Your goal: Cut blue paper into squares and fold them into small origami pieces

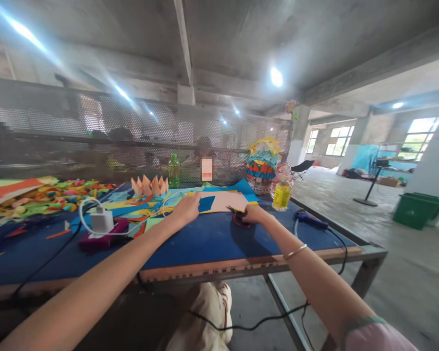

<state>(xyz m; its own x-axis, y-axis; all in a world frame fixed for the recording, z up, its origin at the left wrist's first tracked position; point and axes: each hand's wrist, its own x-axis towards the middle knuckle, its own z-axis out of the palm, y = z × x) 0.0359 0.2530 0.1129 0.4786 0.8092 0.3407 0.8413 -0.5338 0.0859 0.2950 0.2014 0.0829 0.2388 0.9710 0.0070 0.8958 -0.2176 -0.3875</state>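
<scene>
Spanning the lower view, one bench (pixel 212 251), blue-topped, metal-framed. At its left end, one heap of small coloured pieces (pixel 69 197), green, yellow, orange and red. Toward the far right, one stack of zigzag-edged paper crowns (pixel 263 163), yellow, pale blue, orange and blue. Mid-bench, one pale pink sheet (pixel 229 201), lying flat over other coloured paper. Left of it, one purple power strip (pixel 91 243) with a white adapter (pixel 101 223) on it; beyond, one peach pointed crown (pixel 149 187), upright. Near the right edge, one blue corded tool (pixel 312 219), beside a bottle of yellow liquid (pixel 282 195). Right hand (pixel 253 214): closed around red-handled scissors (pixel 240 222), blades pointing left, just in front of the sheet. Left hand (pixel 188 208): fingers pinching the left edge of one small blue paper piece (pixel 207 203), seen against the sheet.
</scene>
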